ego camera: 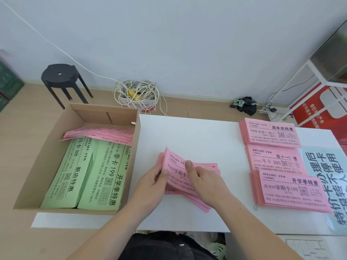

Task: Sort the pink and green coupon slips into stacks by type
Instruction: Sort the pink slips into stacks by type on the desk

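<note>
Cardboard box (pixel 47 147), left of the grip: two rows of green slips (pixel 90 175), with a sliding heap of unsorted pink slips (pixel 105 133) lying across their far ends. That heap is fanned and could spill over the green rows if the box is knocked.

Left hand (pixel 150 181): thumb on top and fingers beneath, pinching the left end of the pink bundle (pixel 176 166). The bundle sits low over the white table (pixel 187 132), splayed rather than squared.

Right hand (pixel 204 182): thumb pressed on the top slip, fingers curled under the bundle's right part. Both hands are clamped on the same bundle.

Hazards, by judgement: thin paper clings, so two slips may peel off as one. Lower slips could shed from the loose fan.

Right of the grip: far stack (pixel 270 134), middle stack (pixel 274 160) and near stack (pixel 293 192), all pink and set close together. With the colour the same, only the print tells the types apart, so misfiling is likely. The top slip's visible print appears to match the near stack.
</note>
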The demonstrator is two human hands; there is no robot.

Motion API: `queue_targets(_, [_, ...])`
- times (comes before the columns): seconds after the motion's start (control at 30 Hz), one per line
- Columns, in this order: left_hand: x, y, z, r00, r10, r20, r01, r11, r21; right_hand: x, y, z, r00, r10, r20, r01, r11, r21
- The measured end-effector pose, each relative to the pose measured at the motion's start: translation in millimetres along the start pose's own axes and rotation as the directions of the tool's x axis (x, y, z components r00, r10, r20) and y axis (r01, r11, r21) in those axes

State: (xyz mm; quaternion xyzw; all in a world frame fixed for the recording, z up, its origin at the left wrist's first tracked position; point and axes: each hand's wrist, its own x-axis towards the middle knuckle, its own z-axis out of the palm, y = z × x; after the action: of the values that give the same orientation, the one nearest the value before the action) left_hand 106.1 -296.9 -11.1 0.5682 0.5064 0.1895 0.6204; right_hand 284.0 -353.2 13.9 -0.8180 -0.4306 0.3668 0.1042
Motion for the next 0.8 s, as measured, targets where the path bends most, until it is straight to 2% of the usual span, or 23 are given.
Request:
queue_targets(0.2, [5.5,-8.2,-7.7,0.999,-0.018,-0.032,0.024,0.975,0.219,3.4,7.0,0.7,0.998,0.02,0.063,-0.016,0.997,-0.071])
queue_targets(0.43, [-1.6,-8.5,-3.9,0.994,0.107,-0.001,-0.105,0.975,0.194,-0.5,7.3,-0.4,0.989,-0.101,0.105,0.117,0.98,-0.159])
queue_targets(0.57, [-2.6,-13.0,-0.8,0.984,0.17,-0.046,-0.148,0.94,0.307,-4.4,6.6,5.8,0.99,-0.131,0.055,0.133,0.99,-0.043])
queue_targets(0.63, [-8.6,-11.4,5.6,0.982,0.189,-0.025,-0.163,0.898,0.409,-7.6,0.5,0.5,0.993,-0.111,0.05,0.107,0.992,0.066])
queue_targets(0.73, [-22.4,-13.1,20.4,0.949,0.307,0.065,-0.275,0.715,0.643,-7.8,-8.6,-4.5,0.996,-0.071,0.056,0.06,0.981,0.186])
queue_targets(0.77, [-28.3,-14.8,25.9,0.937,0.328,0.117,-0.321,0.681,0.658,-7.3,-9.7,-4.0,0.997,-0.062,0.055,0.051,0.981,0.186])
queue_targets(0.8, [-32.8,-15.6,30.2,0.922,0.347,0.173,-0.376,0.689,0.62,-6.9,-9.0,-2.4,0.998,-0.053,0.044,0.045,0.984,0.172])
